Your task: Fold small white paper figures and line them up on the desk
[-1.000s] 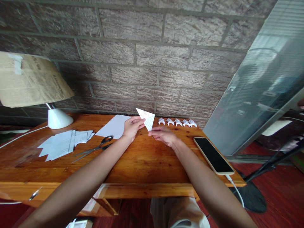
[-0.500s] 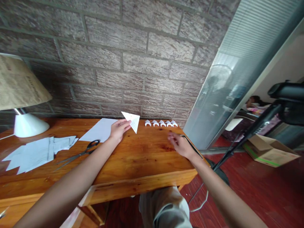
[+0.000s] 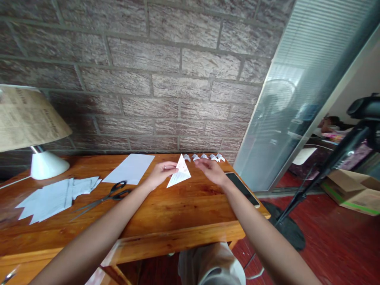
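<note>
My left hand pinches the left edge of a white paper folded into a triangle, held above the wooden table. To its right, my right hand hovers with bent fingers apart, close to the paper but not touching it. Behind my right hand, several small folded paper shapes stand in a row along the back of the table; my fingers partly cover some of them.
Black scissors and a white sheet lie left of my hands. Farther left are stacked paper pieces and a lamp. A phone lies at the right edge. Beyond are a black stand, a cardboard box and a person.
The triangle has moved right and towards me in my left hand, and it has turned. My right hand has shifted left towards it, uncovering the phone. The whole view has swung slightly.
</note>
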A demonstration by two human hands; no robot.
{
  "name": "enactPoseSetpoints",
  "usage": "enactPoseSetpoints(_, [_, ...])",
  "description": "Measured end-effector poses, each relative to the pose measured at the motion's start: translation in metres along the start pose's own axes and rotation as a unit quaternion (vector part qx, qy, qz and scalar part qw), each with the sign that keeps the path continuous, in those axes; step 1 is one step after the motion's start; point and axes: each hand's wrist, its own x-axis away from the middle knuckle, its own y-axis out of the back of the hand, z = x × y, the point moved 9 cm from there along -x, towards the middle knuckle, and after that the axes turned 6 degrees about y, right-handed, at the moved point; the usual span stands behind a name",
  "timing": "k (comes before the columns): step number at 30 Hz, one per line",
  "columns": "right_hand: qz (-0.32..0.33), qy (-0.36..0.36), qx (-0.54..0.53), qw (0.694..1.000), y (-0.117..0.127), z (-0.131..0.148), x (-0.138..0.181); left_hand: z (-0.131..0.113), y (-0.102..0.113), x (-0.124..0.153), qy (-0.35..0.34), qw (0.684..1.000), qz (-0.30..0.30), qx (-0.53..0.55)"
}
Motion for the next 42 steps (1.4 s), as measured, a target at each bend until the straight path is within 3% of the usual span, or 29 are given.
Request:
enactPoseSetpoints(3, [0.075,-0.051,-0.184,0.979,-0.043,-0.006,-0.035,-0.003,-0.002,-0.001,-0.026,0.999,0.019,-0.016])
enactPoseSetpoints(6, [0.080,-0.076,-0.270,0.957,-0.054,-0.018,-0.052,0.001,0.006,-0.004,-0.020,1.000,-0.002,-0.024])
enactPoseSetpoints(11, [0.087,-0.073,-0.262,0.958,-0.050,-0.035,-0.044,0.012,-0.002,-0.004,0.006,0.998,0.027,-0.048])
enactPoseSetpoints(16, [0.070,-0.059,-0.223,0.970,-0.050,-0.035,-0.037,0.011,-0.013,-0.001,0.010,0.998,0.049,-0.049])
enactPoseSetpoints(22, [0.069,-0.066,-0.276,0.957,-0.066,-0.032,-0.033,0.014,-0.011,0.000,0.026,0.997,0.030,-0.062])
enactPoseSetpoints(30, [0.098,-0.090,-0.353,0.926,-0.068,-0.035,-0.029,0.014,-0.011,0.001,0.024,0.997,0.047,-0.055])
enactPoseSetpoints(42, [0.079,-0.099,-0.328,0.936,-0.067,-0.040,-0.031,0.005,-0.013,0.004,0.004,0.996,0.043,-0.077])
